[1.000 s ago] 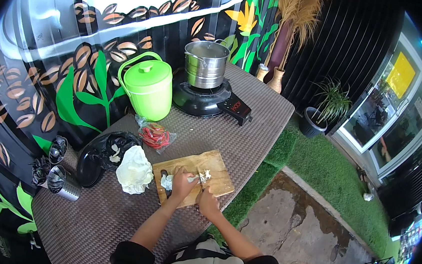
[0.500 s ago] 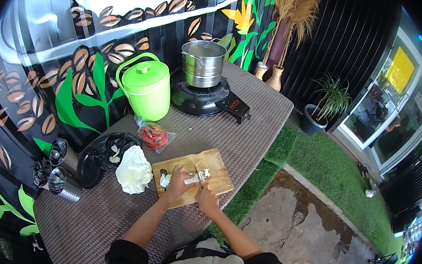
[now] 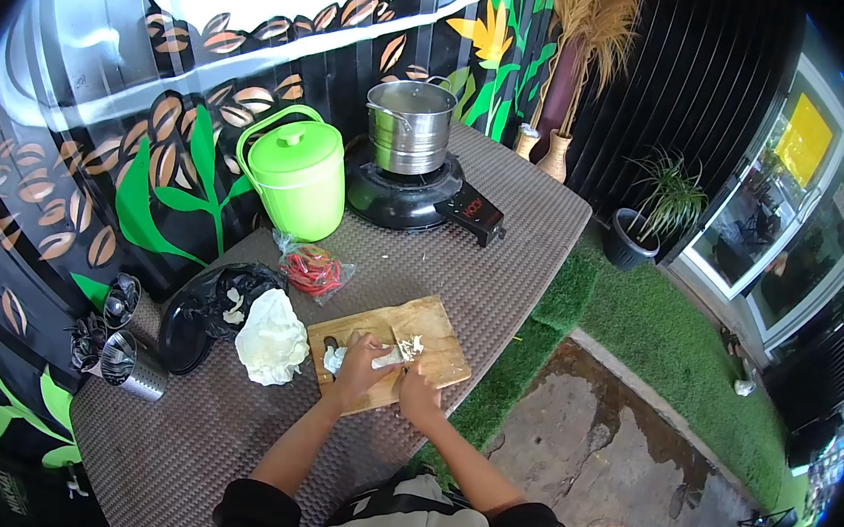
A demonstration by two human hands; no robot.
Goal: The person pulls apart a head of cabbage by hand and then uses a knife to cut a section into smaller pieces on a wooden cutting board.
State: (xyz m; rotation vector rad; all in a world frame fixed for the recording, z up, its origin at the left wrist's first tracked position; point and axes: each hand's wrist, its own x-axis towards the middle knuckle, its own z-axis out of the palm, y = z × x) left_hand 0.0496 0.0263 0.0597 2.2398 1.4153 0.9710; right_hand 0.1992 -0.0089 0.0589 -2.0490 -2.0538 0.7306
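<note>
On a wooden cutting board (image 3: 441, 335) lies a whitish piece of food (image 3: 390, 356), pressed down by the closed fingers of my left hand (image 3: 361, 367). My right hand (image 3: 418, 396) is closed round the handle of a knife, whose thin blade is hard to make out across the end of the piece. Small cut bits (image 3: 411, 346) lie at that end. Another pale piece (image 3: 333, 359) rests left of my left hand. Beside the board sits a large pale leaf-like sheet (image 3: 272, 339). A bag of red items (image 3: 313, 272) lies behind.
A steel pot (image 3: 409, 127) stands on a black stove (image 3: 397, 201) at the back. Left of it is a green lidded bucket (image 3: 299, 177). Black plastic (image 3: 202, 310) and metal holders with utensils (image 3: 135, 369) are on the left. A potted plant (image 3: 631, 240) stands beyond the table.
The whole view has shifted slightly. Both hands keep nearly the same place on the board, with no clear change in what they hold.
</note>
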